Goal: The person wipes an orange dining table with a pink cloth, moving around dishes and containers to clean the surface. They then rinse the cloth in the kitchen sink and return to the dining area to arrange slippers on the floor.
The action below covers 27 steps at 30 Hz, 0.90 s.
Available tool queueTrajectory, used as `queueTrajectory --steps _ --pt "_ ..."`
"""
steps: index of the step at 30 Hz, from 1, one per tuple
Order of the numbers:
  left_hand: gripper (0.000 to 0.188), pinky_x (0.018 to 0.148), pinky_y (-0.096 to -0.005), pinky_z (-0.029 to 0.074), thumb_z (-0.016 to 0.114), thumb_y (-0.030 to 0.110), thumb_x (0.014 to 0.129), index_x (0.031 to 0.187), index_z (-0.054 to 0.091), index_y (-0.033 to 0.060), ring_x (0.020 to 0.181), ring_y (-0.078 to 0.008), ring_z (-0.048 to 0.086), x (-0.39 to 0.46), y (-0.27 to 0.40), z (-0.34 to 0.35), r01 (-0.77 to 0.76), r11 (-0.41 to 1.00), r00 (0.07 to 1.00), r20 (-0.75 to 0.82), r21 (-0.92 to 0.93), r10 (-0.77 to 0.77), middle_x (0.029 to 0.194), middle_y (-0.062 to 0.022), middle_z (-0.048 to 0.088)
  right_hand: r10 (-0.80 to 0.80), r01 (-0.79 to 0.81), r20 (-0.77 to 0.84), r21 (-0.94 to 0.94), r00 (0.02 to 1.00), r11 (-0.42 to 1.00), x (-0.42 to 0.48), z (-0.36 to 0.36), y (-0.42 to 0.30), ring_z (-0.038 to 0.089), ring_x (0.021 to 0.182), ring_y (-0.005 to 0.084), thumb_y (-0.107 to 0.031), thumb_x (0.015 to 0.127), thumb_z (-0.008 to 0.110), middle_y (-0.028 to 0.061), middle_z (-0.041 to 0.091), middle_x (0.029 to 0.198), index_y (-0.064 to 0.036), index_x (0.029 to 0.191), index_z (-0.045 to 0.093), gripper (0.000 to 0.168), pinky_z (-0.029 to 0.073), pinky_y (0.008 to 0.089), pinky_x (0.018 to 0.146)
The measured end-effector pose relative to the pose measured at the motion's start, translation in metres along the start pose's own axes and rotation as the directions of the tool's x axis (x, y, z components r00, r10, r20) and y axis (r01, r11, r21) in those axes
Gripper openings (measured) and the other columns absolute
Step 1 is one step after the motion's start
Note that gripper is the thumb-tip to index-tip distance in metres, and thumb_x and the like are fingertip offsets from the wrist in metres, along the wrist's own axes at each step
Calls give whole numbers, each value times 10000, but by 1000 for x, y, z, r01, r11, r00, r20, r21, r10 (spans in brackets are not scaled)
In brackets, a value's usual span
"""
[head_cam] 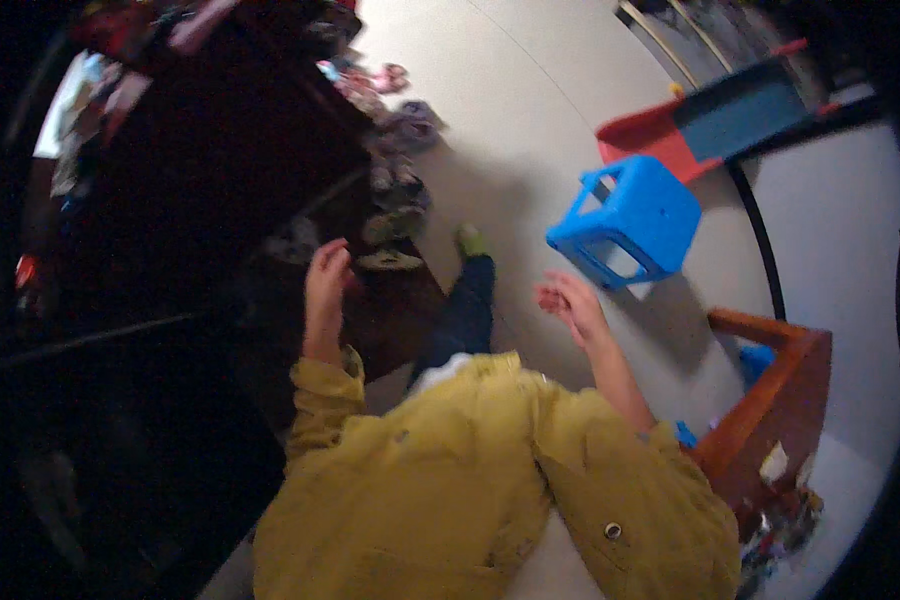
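My left hand [330,270] hangs beside a dark cabinet, above a low ledge with shoes [394,225] on and along it. Nothing shows in its loosely bent fingers, though the view is blurred. On the other side my right hand [570,300] is apart from everything, its fingers slightly curled and holding nothing. Just beyond it a blue plastic stool [637,217] appears on the light floor, its side openings facing me. One foot in a green sock or shoe [472,240] is stepping forward between my hands.
The dark cabinet [217,150] fills the left side. At the far right stands a red and grey plastic piece [742,112], perhaps a toy slide. A brown wooden piece of furniture [780,397] is near my right elbow, with small mixed items [784,525] by it.
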<state>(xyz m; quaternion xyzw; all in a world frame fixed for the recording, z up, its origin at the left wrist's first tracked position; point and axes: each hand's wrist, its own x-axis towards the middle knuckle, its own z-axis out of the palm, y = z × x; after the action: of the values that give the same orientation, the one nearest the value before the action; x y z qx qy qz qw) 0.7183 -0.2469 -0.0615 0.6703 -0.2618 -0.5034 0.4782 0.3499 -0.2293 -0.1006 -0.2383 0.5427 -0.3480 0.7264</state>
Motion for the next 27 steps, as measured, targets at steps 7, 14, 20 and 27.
queueTrajectory --steps 7,14,20,27 --pt "381 948 -355 353 473 298 895 1194 490 63 1096 -210 452 167 97 117 197 890 967 229 -411 -108 1213 -68 488 -32 54 -77 291 996 955 156 2 -159 525 1047 250 -300 905 428 163 507 1188 -48 1238 402 419 428 372 892" --pt "514 1026 -399 286 346 403 922 1306 378 63 1217 -272 365 315 180 212 437 609 867 489 -662 -90 1330 -128 389 -138 159 -93 289 986 944 295 20 -303 418 1182 294 -372 911 382 172 359 1338 -81 1335 291 522 380 434 953" --pt "481 974 -384 350 408 402 898 1248 437 74 1128 -243 439 430 211 277 409 476 903 420 -778 -88 1220 -94 473 -44 63 -77 270 996 961 428 -26 -386 422 1174 308 -398 903 389 181 353 1339 -63 1329 280 553 375 452 961" --pt "458 984 -387 349 410 369 908 1240 451 57 1147 -264 445 546 293 338 273 465 959 273 -842 -69 1261 -107 465 -84 77 41 139 996 987 589 -12 -556 430 1160 302 -366 920 362 183 365 1324 -52 1324 277 519 373 438 965"
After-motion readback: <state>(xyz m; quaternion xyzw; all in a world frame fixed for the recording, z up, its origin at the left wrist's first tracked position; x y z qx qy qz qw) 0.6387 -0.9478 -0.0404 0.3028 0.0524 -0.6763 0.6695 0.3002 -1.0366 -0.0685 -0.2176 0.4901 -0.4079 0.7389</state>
